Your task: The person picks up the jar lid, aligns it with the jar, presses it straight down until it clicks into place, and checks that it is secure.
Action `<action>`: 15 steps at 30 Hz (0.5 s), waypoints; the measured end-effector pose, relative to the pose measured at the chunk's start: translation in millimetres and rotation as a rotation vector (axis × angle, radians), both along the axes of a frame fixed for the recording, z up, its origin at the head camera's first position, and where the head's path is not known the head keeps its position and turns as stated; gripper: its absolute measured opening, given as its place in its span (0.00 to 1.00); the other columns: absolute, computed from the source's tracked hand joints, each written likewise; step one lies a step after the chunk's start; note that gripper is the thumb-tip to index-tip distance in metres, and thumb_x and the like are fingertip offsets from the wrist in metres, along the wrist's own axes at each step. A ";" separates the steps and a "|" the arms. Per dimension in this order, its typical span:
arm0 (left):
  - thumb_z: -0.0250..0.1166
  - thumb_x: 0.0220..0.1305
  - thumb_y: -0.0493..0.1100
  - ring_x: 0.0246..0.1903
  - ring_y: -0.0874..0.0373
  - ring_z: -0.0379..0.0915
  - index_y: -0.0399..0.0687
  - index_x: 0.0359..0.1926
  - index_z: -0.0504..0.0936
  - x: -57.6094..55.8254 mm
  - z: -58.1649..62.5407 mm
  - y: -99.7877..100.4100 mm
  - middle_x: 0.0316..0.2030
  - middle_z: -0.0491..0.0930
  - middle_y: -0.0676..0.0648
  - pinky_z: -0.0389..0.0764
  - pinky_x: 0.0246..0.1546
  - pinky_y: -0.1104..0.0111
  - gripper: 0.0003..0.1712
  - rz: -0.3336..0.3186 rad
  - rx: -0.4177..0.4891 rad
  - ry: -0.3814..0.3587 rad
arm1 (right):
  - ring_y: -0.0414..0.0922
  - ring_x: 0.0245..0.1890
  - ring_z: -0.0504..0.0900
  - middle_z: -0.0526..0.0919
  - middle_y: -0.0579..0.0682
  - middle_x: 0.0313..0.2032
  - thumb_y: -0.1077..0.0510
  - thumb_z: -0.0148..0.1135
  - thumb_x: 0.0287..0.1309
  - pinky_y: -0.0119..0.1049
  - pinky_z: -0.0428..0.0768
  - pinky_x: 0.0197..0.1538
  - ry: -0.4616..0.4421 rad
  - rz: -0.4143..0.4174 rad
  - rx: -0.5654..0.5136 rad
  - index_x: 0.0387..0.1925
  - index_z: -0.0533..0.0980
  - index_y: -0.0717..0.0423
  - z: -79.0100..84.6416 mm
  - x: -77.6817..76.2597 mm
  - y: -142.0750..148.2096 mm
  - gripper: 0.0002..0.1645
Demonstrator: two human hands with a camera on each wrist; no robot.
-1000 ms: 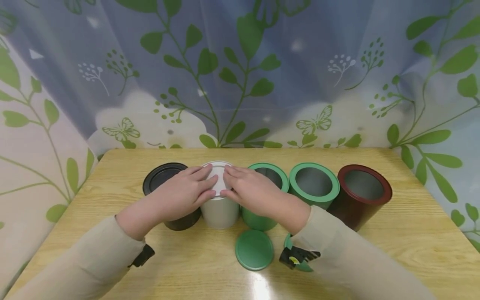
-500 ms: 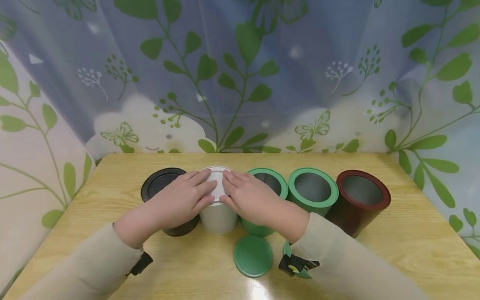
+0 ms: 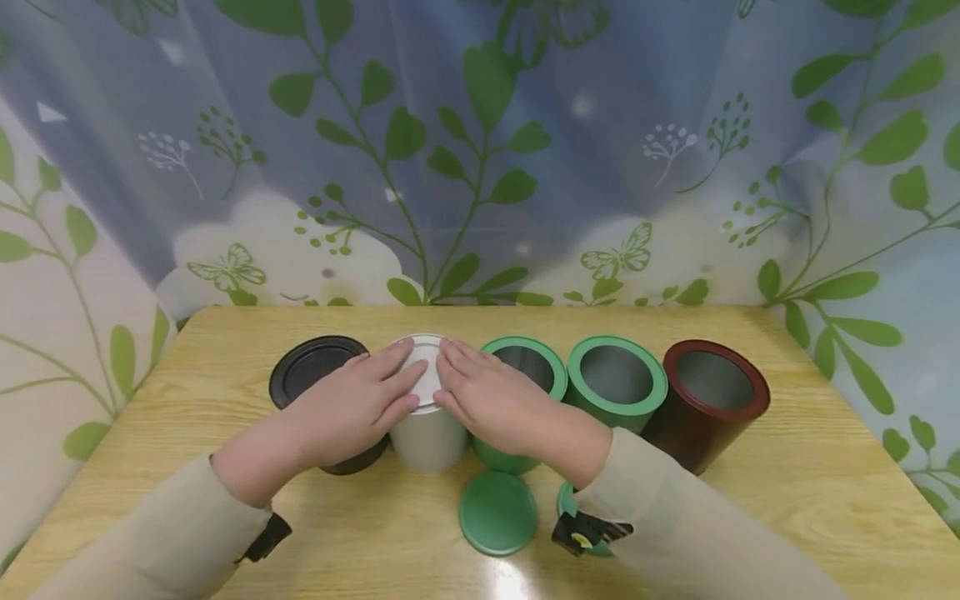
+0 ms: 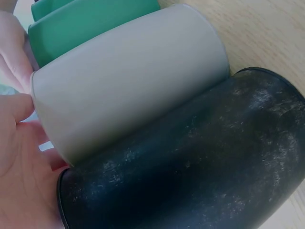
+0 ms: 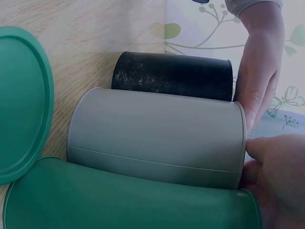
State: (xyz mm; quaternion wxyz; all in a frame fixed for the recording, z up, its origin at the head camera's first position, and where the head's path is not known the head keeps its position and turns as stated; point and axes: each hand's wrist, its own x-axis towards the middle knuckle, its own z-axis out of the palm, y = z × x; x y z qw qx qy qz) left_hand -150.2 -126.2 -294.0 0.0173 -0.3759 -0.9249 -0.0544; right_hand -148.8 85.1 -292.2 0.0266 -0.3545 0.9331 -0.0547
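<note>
A white can (image 3: 429, 442) with a white lid (image 3: 426, 382) on top stands second from the left in a row of cans. From the left, my left hand (image 3: 352, 410) lies across the lid, fingers extended over it. My right hand (image 3: 491, 402) presses on the lid's right half in the same way, thumb near the front rim. In the left wrist view, the left fingers (image 4: 45, 148) lie at the can's top rim. The right wrist view has the right thumb (image 5: 257, 147) at that rim. Between the hands a strip of lid shows.
Left of the white can stands a black can (image 3: 311, 367) with a black lid. To the right stand two open green cans (image 3: 553, 379) (image 3: 617, 408) and an open dark red can (image 3: 693, 433). A green lid (image 3: 498, 514) lies in front; another green lid (image 3: 566, 498) is partly under the right wrist.
Both hands stay on the white lid, barely shifting. The whole head view has moved, so cans and table appear slightly lower and further left.
</note>
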 end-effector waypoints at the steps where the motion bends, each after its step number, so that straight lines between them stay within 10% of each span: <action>1: 0.48 0.72 0.50 0.65 0.43 0.55 0.39 0.66 0.65 0.3 -0.2 0.0 0.67 0.56 0.35 0.61 0.59 0.47 0.28 -0.005 -0.003 0.010 | 0.50 0.70 0.48 0.52 0.59 0.69 0.48 0.36 0.73 0.45 0.55 0.67 -0.001 -0.002 0.002 0.67 0.57 0.66 0.2 0.0 -0.2 0.32; 15: 0.43 0.74 0.51 0.69 0.45 0.44 0.40 0.69 0.59 5.2 1.0 1.9 0.69 0.49 0.36 0.55 0.62 0.45 0.29 0.037 -0.066 -0.056 | 0.51 0.69 0.50 0.53 0.61 0.69 0.49 0.38 0.73 0.45 0.56 0.67 0.025 0.011 0.013 0.66 0.59 0.68 0.2 1.5 -3.4 0.31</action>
